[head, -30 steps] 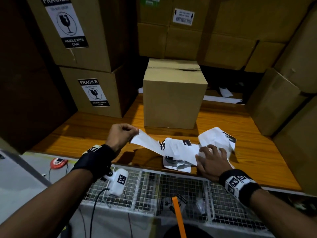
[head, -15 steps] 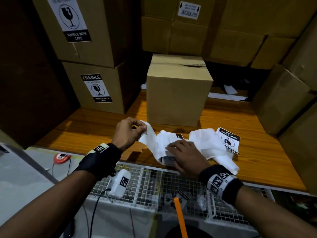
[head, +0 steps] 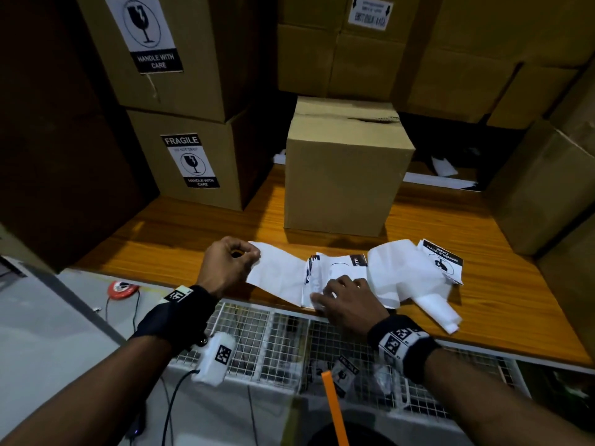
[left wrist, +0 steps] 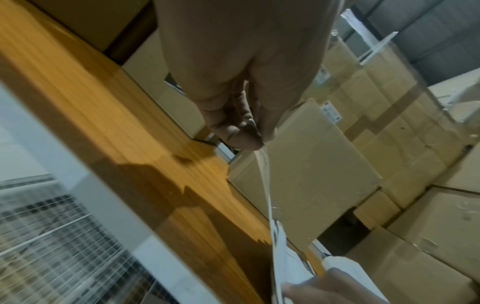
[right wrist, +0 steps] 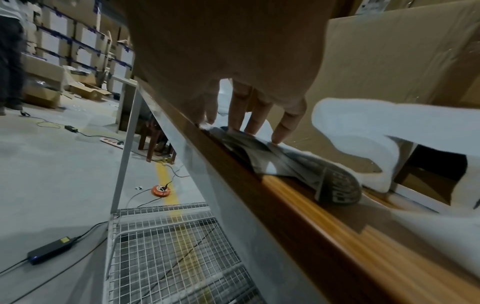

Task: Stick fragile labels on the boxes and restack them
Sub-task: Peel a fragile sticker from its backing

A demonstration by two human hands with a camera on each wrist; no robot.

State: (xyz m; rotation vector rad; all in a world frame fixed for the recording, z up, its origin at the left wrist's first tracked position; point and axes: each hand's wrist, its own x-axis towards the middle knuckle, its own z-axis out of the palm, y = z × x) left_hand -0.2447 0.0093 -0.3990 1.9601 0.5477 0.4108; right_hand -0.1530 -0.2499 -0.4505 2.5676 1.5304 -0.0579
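1. Left hand [head: 230, 263] is curled up and pinching the end of a white label strip [head: 278, 275] between thumb and fingers; the left wrist view shows the paper [left wrist: 265, 185] running edge-on from the pinch down toward the other hand.
2. Right hand [head: 346, 300] sits on the crumpled pile of fragile labels [head: 402, 272] at the near edge of the wooden table [head: 180, 233]. Its fingers [right wrist: 259, 115] are fairly straight, tips pressing the paper flat, not wrapped round anything.
3. One label [head: 441, 260] at the right end of the pile lies face up, "HANDLE WITH CARE" readable.
4. The plain cardboard box [head: 344, 178] stands upright on the table just behind the labels, nothing stuck on the face we see.
5. To the left there's a stack of two boxes: lower box [head: 206, 156] and upper box [head: 167, 49], each already wearing a fragile sticker.
6. A wire mesh rack [head: 267, 336] runs under the table edge, and an orange round thing [head: 120, 289] sits on the floor on the left.
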